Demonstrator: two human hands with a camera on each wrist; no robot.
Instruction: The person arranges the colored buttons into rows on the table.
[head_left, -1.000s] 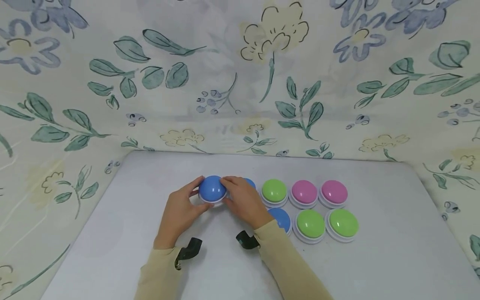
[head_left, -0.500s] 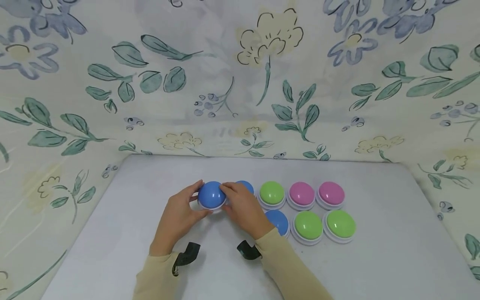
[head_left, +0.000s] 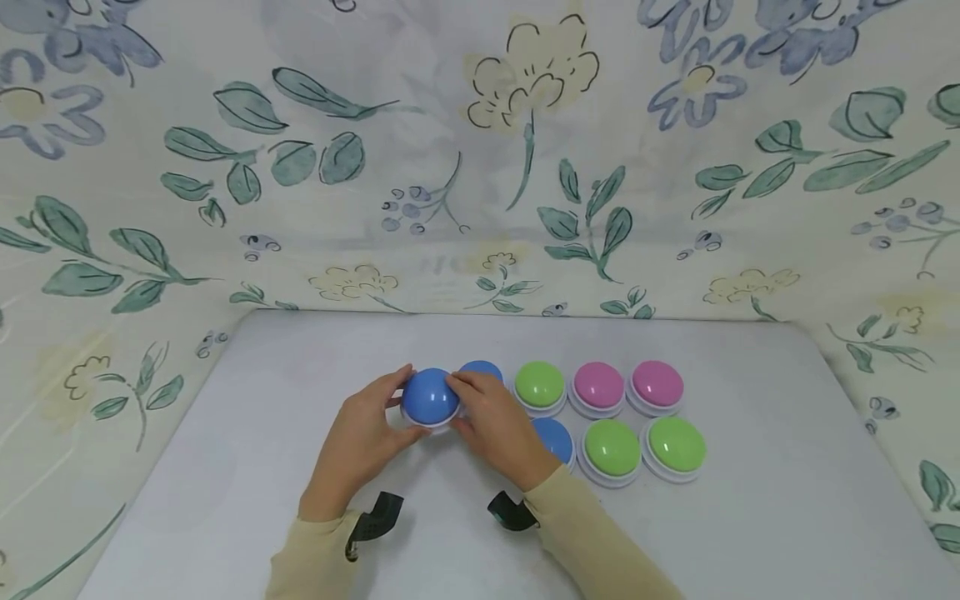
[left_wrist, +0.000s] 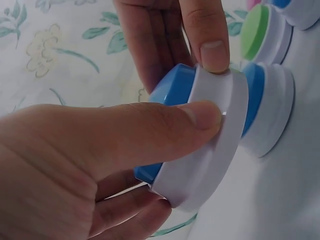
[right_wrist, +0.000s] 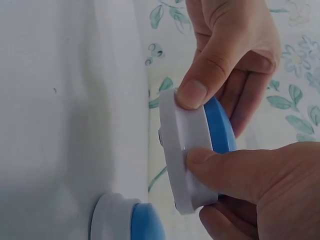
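Note:
Both hands hold a blue-domed push button (head_left: 430,396) with a white round base, left of the other buttons. The left hand (head_left: 360,437) grips its left side, the thumb (left_wrist: 200,114) on the white base and the fingers around the far side. On the opposite side, the right hand (head_left: 498,425) pinches it, its thumb (right_wrist: 202,156) against the base. In the right wrist view the base (right_wrist: 187,130) is off the white tabletop. Just behind the right hand sits another blue button (head_left: 482,367), partly covered by it.
To the right, two rows of buttons stand on the white table (head_left: 780,517): green (head_left: 539,385) and two pink (head_left: 598,386) behind, blue (head_left: 553,439) and two green (head_left: 612,448) in front. A flowered cloth (head_left: 420,167) hangs behind and at the sides.
Both hands keep their hold on the blue button and have shifted it slightly right and toward the person. The standing buttons have not moved; the head view has tilted a little.

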